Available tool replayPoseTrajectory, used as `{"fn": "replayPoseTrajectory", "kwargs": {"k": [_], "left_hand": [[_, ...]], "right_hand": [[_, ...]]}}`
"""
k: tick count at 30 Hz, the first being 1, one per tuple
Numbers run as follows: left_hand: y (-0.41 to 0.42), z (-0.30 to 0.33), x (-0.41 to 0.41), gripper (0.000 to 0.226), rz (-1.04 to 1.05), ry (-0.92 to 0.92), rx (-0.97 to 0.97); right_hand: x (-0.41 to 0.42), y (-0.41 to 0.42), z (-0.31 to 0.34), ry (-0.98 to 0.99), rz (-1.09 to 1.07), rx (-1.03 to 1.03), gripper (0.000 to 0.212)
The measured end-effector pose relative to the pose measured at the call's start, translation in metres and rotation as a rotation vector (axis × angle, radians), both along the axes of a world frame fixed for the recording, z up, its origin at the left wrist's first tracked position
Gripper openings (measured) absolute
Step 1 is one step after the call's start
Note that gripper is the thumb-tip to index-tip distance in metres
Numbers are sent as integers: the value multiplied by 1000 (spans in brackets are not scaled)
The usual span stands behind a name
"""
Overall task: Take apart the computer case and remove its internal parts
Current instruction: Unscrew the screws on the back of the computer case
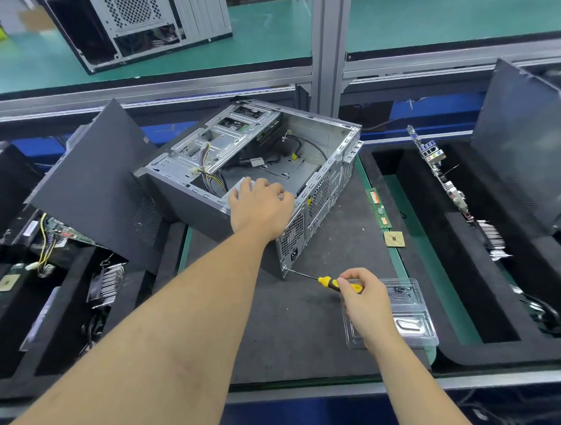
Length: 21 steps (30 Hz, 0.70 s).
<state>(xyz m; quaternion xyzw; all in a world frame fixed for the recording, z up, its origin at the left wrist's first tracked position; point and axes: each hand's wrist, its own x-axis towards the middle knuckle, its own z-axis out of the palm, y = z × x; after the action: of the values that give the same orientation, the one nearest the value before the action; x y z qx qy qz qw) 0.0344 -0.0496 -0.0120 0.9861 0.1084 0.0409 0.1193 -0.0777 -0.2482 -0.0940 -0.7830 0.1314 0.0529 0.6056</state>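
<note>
An open grey computer case (pixel 335 141) lies on its side on the dark mat, its inside facing up, with loose coloured wires and a black cable in it. My left hand (pixel 260 208) presses down on the power supply at the case's near corner. My right hand (pixel 364 296) grips a yellow and black screwdriver (pixel 330 282). The screwdriver's thin shaft points left, and its tip touches the case's lower rear corner (pixel 285 270).
A memory stick (pixel 378 208) and a CPU chip (pixel 394 239) lie right of the case. A clear plastic tray (pixel 411 314) sits under my right wrist. Black foam bins (pixel 459 348) with removed boards, heatsinks and dark side panels (pixel 94 185) flank the mat. Another case (pixel 130 16) stands on the far bench.
</note>
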Motion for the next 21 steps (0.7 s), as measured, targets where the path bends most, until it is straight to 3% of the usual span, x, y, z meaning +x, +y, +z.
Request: {"fn": "replayPoseTrajectory", "kwargs": {"k": [6, 10, 14, 21], "left_hand": [[0, 0, 1, 47, 3, 0, -1], [0, 0, 0, 48, 0, -4, 10], [1, 0, 0, 48, 0, -2, -2], [0, 2, -1, 49, 0, -3, -7]], "right_hand": [[0, -3, 0, 14, 15, 156, 27], [2, 1, 2, 88, -4, 130, 8], [4, 1, -1, 195, 43, -34, 39], [1, 1, 4, -7, 9, -60, 10]]}}
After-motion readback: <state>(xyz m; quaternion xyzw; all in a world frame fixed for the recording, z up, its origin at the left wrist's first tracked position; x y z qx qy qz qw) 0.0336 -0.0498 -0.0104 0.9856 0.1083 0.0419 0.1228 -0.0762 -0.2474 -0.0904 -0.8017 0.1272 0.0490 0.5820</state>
